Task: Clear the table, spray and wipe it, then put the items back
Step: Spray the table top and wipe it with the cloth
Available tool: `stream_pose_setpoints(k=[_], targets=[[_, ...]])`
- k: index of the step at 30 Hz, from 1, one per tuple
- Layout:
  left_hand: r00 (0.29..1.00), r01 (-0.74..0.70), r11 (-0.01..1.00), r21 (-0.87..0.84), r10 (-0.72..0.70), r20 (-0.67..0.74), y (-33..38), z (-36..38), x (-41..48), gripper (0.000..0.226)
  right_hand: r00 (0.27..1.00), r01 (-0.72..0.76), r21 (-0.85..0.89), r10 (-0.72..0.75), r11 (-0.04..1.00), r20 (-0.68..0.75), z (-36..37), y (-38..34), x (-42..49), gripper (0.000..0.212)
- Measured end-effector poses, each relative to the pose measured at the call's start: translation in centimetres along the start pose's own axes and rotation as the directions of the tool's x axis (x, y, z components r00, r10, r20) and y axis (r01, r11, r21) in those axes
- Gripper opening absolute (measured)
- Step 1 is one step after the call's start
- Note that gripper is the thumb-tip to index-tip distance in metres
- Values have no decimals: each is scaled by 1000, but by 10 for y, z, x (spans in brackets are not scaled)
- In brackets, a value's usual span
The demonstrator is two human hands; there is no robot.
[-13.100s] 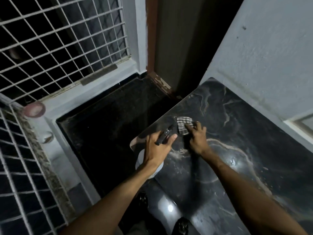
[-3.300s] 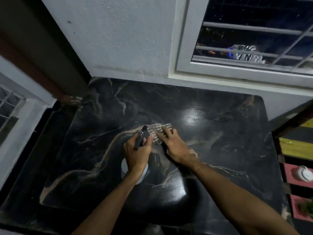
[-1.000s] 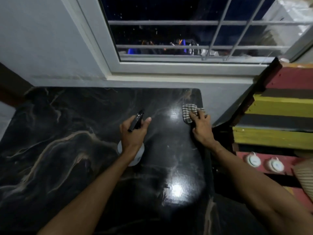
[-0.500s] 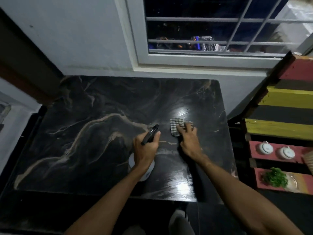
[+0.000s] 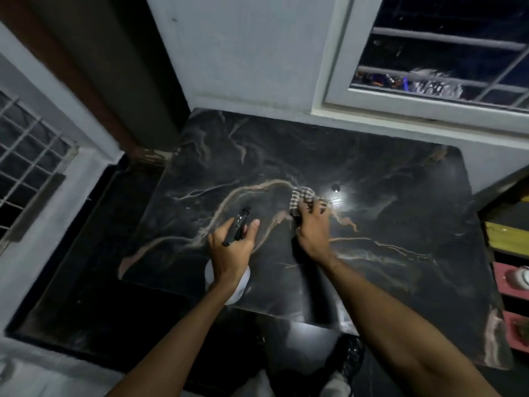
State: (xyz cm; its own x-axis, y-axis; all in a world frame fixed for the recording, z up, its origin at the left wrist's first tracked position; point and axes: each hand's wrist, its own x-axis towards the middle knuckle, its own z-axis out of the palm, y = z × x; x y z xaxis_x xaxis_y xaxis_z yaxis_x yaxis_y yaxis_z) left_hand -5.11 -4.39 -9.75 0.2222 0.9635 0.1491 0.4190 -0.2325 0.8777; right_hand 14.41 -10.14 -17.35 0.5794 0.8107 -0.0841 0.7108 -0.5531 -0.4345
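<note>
The black marble table (image 5: 400,213) with pale veins fills the middle of the head view and nothing stands on it. My left hand (image 5: 232,253) grips a spray bottle (image 5: 237,229) by its black trigger head; the white body shows below my wrist near the table's front edge. My right hand (image 5: 312,227) presses a checked cloth (image 5: 300,197) flat on the table's centre, fingers on top of it. A bright light reflection lies just right of the cloth.
A white wall and a barred window (image 5: 440,61) stand behind the table. A grilled window (image 5: 25,164) and a dark door are at the left. Coloured shelves (image 5: 512,253) with a white cup (image 5: 519,277) stand at the right. Dark floor lies left of the table.
My right hand has slid the cloth from the table's right edge toward the centre. My left hand with the spray bottle stayed beside it, and my head turned left.
</note>
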Motion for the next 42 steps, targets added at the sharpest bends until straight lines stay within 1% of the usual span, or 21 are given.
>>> stream_pose_setpoints(k=[2,3,4,5,7,9,11,14,16,18,20,22,25,27,29,30,32,35,36,40,42], targets=[[1000,9,999,33,-8,-12,-12,-16,1,40,939,325,-14,-321,946,121,28,-47,-23,75],[1000,12,999,42,-11,-18,-15,-21,0,39,841,508,-5,-494,861,221,41,-64,-40,77],[1000,20,999,44,-19,-23,-17,-24,-2,37,747,623,6,-597,782,292,51,-70,-52,78],[1000,25,999,34,-24,-20,-16,-26,-4,36,718,651,16,-623,759,311,51,-66,-58,79],[1000,20,1000,9,-20,-7,-13,-28,-10,38,879,449,-2,-441,894,179,39,-42,-60,82],[999,31,1000,-3,-31,16,-11,-26,-20,40,998,70,11,-70,998,-1,23,-11,-66,82],[998,55,998,6,-55,40,-6,-20,-34,41,997,-52,25,54,998,-49,15,0,-91,81],[993,36,999,19,-38,112,7,2,-56,40,945,305,-23,-300,952,131,13,6,-145,81],[986,27,1000,7,-28,163,21,19,-75,40,928,351,-69,-337,934,160,-2,46,-162,83],[981,21,1000,-12,-18,193,36,37,-93,40,1000,-24,-37,24,999,-1,-25,105,-168,85],[976,6,1000,-12,-3,220,49,56,-116,42,917,-375,41,377,926,-132,-48,153,-181,85],[968,-13,1000,-18,17,250,64,79,-139,43,941,-325,-15,322,946,-102,-63,170,-202,90],[953,-39,999,-17,42,299,80,109,-167,43,997,55,-70,-51,996,56,-73,194,-236,90],[946,-47,999,-20,51,321,94,129,-184,45,994,-106,-29,105,994,-31,-89,238,-245,85],[940,-70,997,-25,75,332,108,148,-200,47,867,-454,130,470,882,-165,-109,274,-252,83],[940,-84,996,-25,88,330,115,156,-206,47,809,-532,171,557,829,-188,-114,281,-256,84],[934,-95,995,-30,99,343,122,171,-212,43,851,-488,132,504,863,-147,-112,274,-264,88],[931,-98,995,-34,103,351,133,198,-218,37,982,-180,57,182,982,-44,-105,285,-280,89],[932,-101,994,-31,106,348,136,206,-217,38,984,-170,58,172,984,-46,-108,298,-275,85],[941,-94,995,-29,98,325,148,226,-210,35,846,-499,183,521,847,-108,-126,307,-221,79],[947,-96,995,-21,98,306,152,231,-201,36,941,-327,109,334,939,-56,-122,293,-199,78]])
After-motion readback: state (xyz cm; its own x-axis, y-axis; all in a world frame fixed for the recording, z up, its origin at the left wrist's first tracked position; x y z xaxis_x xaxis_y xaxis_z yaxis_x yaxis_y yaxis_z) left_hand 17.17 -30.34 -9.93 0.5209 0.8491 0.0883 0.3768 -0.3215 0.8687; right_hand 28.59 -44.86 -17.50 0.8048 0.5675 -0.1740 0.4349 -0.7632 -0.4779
